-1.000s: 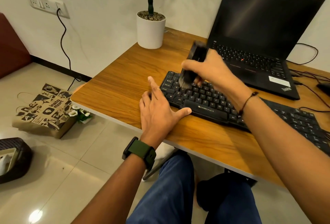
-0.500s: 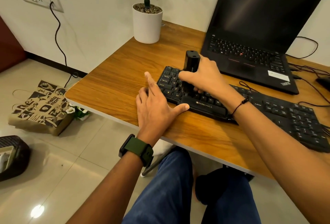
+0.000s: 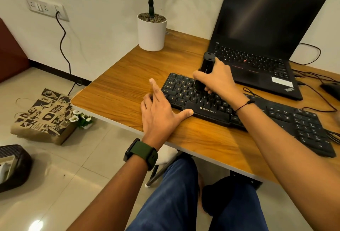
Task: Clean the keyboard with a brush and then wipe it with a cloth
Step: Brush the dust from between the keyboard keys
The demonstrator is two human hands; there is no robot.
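One brush (image 3: pixel 206 70) is clasped upright in the right grip (image 3: pixel 219 79) on one keyboard (image 3: pixel 202 105); left grip (image 3: pixel 160 112) lies flat, empty, near the surface's (image 3: pixel 119 92) left edge. One pot (image 3: pixel 151 33) holds pebbles.

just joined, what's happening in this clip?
A person seated at a wooden desk is brushing a black keyboard. The right hand grips a black brush upright, its lower end down on the keys of the keyboard's left half. The left hand lies flat on the desk, thumb against the keyboard's front edge, apparently steadying it. An open laptop with a dark screen sits behind. No cloth is in view, so the wiping step seems not yet begun.
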